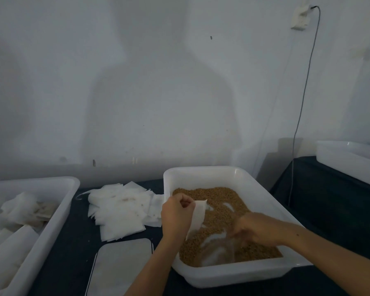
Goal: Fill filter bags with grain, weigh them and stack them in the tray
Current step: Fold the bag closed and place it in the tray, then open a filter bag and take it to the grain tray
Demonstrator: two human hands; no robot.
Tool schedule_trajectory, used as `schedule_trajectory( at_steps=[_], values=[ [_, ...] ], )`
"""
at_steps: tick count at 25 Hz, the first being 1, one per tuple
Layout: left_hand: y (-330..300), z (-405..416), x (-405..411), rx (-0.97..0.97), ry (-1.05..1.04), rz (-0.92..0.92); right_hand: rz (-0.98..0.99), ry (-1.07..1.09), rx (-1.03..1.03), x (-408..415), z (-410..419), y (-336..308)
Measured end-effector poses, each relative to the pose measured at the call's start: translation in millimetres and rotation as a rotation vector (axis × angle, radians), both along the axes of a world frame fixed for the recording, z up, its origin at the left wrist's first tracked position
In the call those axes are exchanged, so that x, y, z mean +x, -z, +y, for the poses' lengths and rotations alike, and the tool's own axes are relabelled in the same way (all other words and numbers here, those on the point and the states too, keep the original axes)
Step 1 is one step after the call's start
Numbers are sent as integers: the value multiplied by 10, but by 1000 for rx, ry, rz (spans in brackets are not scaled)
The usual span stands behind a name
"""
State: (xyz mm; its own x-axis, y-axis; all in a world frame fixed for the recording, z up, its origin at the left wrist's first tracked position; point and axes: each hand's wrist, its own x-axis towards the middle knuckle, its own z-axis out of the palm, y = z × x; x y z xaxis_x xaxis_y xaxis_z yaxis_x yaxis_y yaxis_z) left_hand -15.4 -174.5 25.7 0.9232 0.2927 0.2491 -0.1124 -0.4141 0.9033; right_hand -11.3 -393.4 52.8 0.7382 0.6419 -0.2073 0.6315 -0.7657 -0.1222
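A thin white filter bag (198, 214), limp and translucent, is pinched by the left hand (175, 214) above brown grain (218, 210) in a white tub (201, 174); the blurred right hand (259, 228) is curled over the grain, its grip unclear

Dark table (73, 242) carries two white tubs (201, 174) (58, 208), loose filter bags (118, 210), scale (122, 265).

Both hands (176, 214) (256, 228) curled, forearms extended
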Motion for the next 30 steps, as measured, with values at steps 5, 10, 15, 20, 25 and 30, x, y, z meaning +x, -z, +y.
schedule_trajectory(
  at_steps=[5,10,15,20,25,30],
  values=[
    [-10,-4,-28,21,9,18,184,114,176,-64,-188,-32],
    [-10,-32,-47,154,53,21,173,234,300,-143,-446,-396],
    [-18,-45,-59,201,80,25,23,287,263,-109,-504,-759],
    [-24,-53,-65,205,86,27,-167,307,-19,-35,-336,-930],
    [-22,-54,-76,210,83,20,-270,273,-139,-27,-107,-1048],
    [-21,-59,-70,210,75,18,-350,233,-225,-33,2,-1131]
  ],
)
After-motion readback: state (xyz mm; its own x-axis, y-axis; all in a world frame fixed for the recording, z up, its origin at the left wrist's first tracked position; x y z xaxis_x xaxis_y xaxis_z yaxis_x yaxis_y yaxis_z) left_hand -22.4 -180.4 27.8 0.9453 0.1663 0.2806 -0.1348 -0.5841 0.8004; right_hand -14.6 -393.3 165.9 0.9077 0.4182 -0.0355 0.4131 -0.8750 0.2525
